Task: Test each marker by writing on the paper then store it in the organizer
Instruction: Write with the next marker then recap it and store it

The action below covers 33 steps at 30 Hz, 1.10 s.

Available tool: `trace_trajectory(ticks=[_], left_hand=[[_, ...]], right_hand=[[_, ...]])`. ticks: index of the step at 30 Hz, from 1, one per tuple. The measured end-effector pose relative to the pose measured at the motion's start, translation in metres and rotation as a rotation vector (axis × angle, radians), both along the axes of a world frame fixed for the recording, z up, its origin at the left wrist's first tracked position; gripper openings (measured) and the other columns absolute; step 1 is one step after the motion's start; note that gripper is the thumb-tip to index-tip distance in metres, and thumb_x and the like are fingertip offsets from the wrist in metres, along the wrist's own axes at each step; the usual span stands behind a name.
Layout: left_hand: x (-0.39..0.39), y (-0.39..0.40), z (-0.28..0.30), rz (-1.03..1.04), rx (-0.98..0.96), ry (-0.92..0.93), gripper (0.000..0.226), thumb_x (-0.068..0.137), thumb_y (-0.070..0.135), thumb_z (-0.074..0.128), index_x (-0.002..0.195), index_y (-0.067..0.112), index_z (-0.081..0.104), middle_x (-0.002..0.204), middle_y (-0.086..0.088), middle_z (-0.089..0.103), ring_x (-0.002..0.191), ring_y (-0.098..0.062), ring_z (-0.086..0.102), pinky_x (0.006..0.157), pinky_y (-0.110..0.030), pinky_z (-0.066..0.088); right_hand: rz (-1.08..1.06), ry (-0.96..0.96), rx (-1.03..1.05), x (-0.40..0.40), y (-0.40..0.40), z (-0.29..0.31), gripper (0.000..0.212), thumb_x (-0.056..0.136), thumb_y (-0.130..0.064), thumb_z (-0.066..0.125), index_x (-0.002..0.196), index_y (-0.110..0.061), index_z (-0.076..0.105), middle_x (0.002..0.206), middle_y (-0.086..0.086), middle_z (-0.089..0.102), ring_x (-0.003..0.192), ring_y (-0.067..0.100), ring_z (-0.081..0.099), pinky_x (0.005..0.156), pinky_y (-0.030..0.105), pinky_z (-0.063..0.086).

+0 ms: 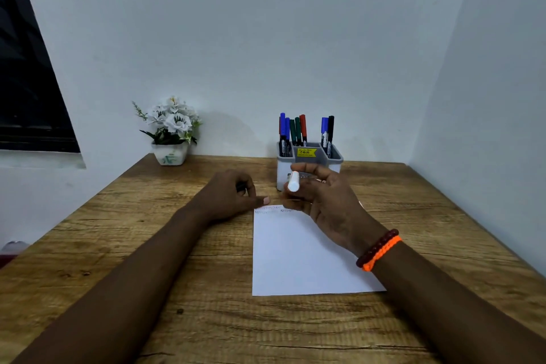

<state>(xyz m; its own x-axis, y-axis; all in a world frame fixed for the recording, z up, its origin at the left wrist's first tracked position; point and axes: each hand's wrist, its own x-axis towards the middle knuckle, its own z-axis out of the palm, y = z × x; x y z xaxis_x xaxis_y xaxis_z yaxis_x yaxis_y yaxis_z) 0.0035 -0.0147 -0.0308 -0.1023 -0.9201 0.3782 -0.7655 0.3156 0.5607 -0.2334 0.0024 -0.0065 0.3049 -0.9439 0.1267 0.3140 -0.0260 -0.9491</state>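
While both forearms stretch out across the wooden table [183, 289], the head view shows the right hand [328, 201] raised a little above the far end of the sheet of paper [298, 257], fingers curled around a marker [294, 182] whose white end points back toward the camera. Its far end is hidden behind the fingers, so I cannot tell whether it is capped. The left hand [230, 196] lies just beside the paper's top left corner, fingers curled inward around something small and dark [240, 186]; too little of it shows to tell what it is. The thumb reaches toward the paper's edge. Across the top of the sheet run short rows of zigzag scribbles [267, 210], partly covered by the right hand.

Just beyond the hands stands the grey organizer [308, 156], near the back wall, with a yellow price sticker [306, 152] on its middle divider. Stored markers [297, 130] stand upright in it: blue, green and red caps in the left part, a blue and a black cap in the right compartment. The held marker is in front of the organizer, apart from it.

On the right wrist sit a dark red beaded bracelet [376, 247] and an orange braided band [384, 253], touching side by side. At the table's far left corner stands a small white pot of white flowers [171, 130], well apart from the organizer. A dark window [26, 83] fills the left wall.
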Motion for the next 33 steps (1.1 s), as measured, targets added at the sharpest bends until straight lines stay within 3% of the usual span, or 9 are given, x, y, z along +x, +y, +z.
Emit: trace_trajectory(ticks=[3,5,8,11,16,20,23,26,33], left_hand=[[0.001,-0.003,-0.001,-0.006,-0.007,-0.013,0.039,0.070,0.057,0.088,0.071,0.024,0.069,0.062,0.011,0.055,0.054,0.000,0.047,0.052,-0.016,0.035],[0.001,-0.004,-0.002,-0.008,-0.007,-0.032,0.038,0.069,0.055,0.089,0.070,0.024,0.068,0.063,0.012,0.054,0.055,0.000,0.046,0.053,-0.016,0.035],[0.000,-0.005,-0.003,-0.010,-0.009,-0.045,0.036,0.070,0.051,0.090,0.070,0.024,0.067,0.063,0.012,0.051,0.055,-0.002,0.045,0.053,-0.019,0.035],[0.001,-0.007,-0.005,-0.021,-0.014,-0.041,0.034,0.070,0.048,0.090,0.070,0.024,0.067,0.061,0.011,0.051,0.055,-0.003,0.044,0.055,-0.023,0.037],[0.002,-0.007,-0.005,-0.024,-0.014,-0.048,0.028,0.073,0.044,0.088,0.072,0.024,0.068,0.062,0.012,0.053,0.056,-0.003,0.045,0.055,-0.022,0.037],[0.003,-0.007,-0.005,-0.037,-0.007,-0.034,0.027,0.070,0.046,0.084,0.071,0.023,0.069,0.061,0.009,0.055,0.055,-0.003,0.045,0.055,-0.024,0.038],[0.004,-0.008,-0.005,-0.043,0.011,-0.022,0.027,0.069,0.047,0.080,0.072,0.022,0.070,0.065,0.002,0.059,0.057,-0.003,0.046,0.057,-0.026,0.040],[0.004,-0.008,-0.006,-0.051,0.019,-0.014,0.035,0.063,0.057,0.074,0.072,0.023,0.070,0.067,0.000,0.061,0.059,-0.004,0.048,0.056,-0.025,0.040],[0.005,-0.009,-0.006,-0.049,0.024,-0.046,0.019,0.075,0.037,0.084,0.073,0.024,0.071,0.066,0.007,0.058,0.058,-0.002,0.046,0.056,-0.022,0.039]], right_hand=[[-0.089,0.161,-0.089,0.009,0.000,-0.003,0.033,0.089,-0.007,0.084,0.117,-0.004,0.067,0.082,0.017,0.074,0.062,0.024,0.067,0.055,0.035,0.057],[-0.136,0.252,-0.124,0.015,0.002,-0.003,0.025,0.096,-0.018,0.079,0.109,-0.001,0.066,0.064,0.010,0.064,0.049,0.021,0.056,0.048,0.031,0.047],[-0.131,0.311,-0.104,0.026,0.004,-0.002,0.021,0.099,-0.017,0.064,0.084,-0.002,0.064,0.056,0.014,0.056,0.042,0.023,0.043,0.043,0.026,0.033],[-0.112,0.391,-0.074,0.033,0.006,-0.004,0.022,0.095,-0.017,0.056,0.077,-0.006,0.063,0.057,0.017,0.060,0.041,0.024,0.044,0.044,0.024,0.031],[-0.135,0.512,-0.130,0.033,0.002,-0.013,0.022,0.086,-0.015,0.071,0.070,0.000,0.069,0.062,0.013,0.065,0.048,0.023,0.053,0.041,0.024,0.038],[-0.141,0.581,-0.148,0.036,0.002,-0.015,0.024,0.086,-0.019,0.074,0.063,-0.011,0.073,0.061,0.009,0.069,0.043,0.017,0.051,0.040,0.023,0.037],[-0.134,0.598,-0.175,0.037,0.003,-0.017,0.018,0.084,-0.021,0.076,0.077,-0.005,0.077,0.070,0.012,0.076,0.045,0.014,0.054,0.040,0.023,0.037],[-0.134,0.579,-0.178,0.036,0.002,-0.018,0.017,0.083,-0.021,0.076,0.079,-0.005,0.077,0.074,0.015,0.077,0.049,0.016,0.055,0.040,0.023,0.037],[-0.134,0.624,-0.197,0.037,0.001,-0.021,0.022,0.083,-0.025,0.077,0.081,-0.003,0.076,0.071,0.008,0.078,0.046,0.011,0.055,0.039,0.022,0.037]])
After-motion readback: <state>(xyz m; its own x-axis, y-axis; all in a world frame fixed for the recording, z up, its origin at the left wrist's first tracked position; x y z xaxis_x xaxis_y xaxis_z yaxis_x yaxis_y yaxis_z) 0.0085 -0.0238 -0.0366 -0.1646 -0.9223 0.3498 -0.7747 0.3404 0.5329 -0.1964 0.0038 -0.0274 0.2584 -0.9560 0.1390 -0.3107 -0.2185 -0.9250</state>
